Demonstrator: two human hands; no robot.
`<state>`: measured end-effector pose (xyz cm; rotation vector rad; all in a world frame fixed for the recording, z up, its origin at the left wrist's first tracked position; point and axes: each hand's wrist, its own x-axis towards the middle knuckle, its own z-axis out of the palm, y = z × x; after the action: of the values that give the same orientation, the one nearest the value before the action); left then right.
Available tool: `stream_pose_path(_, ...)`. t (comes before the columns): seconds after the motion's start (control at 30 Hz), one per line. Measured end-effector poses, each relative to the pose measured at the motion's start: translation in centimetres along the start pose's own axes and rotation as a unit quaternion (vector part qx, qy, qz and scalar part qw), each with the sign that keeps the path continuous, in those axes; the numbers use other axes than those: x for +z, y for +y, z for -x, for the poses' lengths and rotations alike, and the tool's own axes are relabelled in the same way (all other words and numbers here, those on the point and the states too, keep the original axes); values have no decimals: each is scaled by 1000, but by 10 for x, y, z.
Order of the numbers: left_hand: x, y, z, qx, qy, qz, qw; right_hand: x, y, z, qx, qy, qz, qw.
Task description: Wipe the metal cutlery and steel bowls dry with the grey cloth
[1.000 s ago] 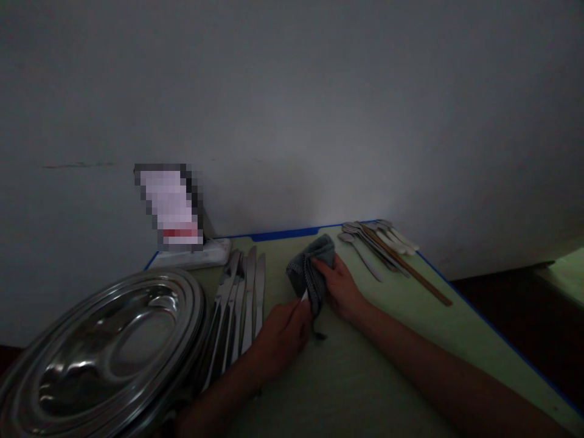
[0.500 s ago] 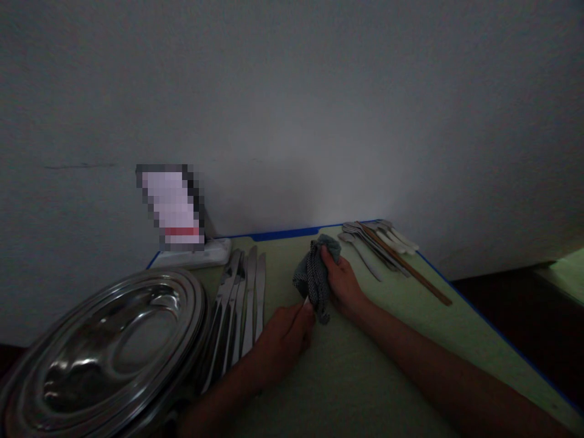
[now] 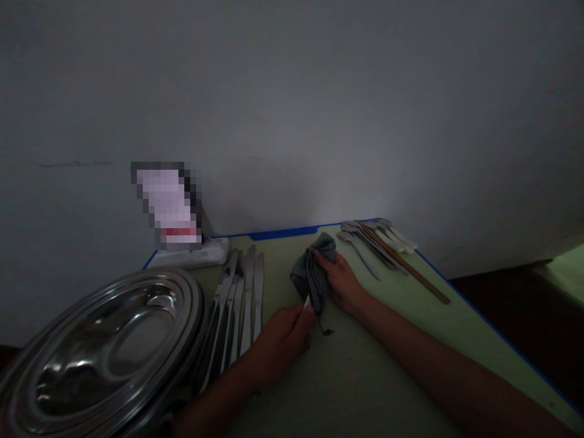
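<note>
My left hand (image 3: 289, 334) is closed round the handle of a metal utensil (image 3: 307, 302). Only a short shiny piece of it shows, so I cannot tell its kind. A grey-green cloth (image 3: 323, 246) with a black-and-white checked side wraps the utensil's other end. My right hand (image 3: 342, 280) grips this cloth, thumb on top, just above and right of my left hand. Left of my hands, several table knives (image 3: 249, 286) lie side by side on the light green table (image 3: 356, 377).
Stacked oval steel dishes (image 3: 137, 347) fill the left front. Behind them, a blurred-out phone (image 3: 168, 204) leans on a white base (image 3: 196, 252). Several spoons (image 3: 362, 255), brown chopsticks (image 3: 424, 283) and white-handled utensils (image 3: 401, 237) lie back right. A wall (image 3: 292, 109) borders the table's far edge.
The cloth has shifted slightly in my right hand, and its lower corner now hangs down as a thin tail. My left hand stays almost in place on the utensil.
</note>
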<state>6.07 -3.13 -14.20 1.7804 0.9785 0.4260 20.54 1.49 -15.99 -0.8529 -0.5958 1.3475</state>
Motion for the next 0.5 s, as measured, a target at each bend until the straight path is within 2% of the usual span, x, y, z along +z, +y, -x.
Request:
stream_pose_path(0.23, 0, 1, 0, 13, -2, 41, 999, 1, -3, -1, 39, 22, -31, 999)
stream_pose_path(0.37, 0, -2, -2, 3, 12, 141, 990, 0, -7, -1, 79, 11, -90, 993)
stream_pose_path(0.5, 0, -11, -8, -33, 11, 283, 958, -1, -13, -1, 99, -44, -168, 980)
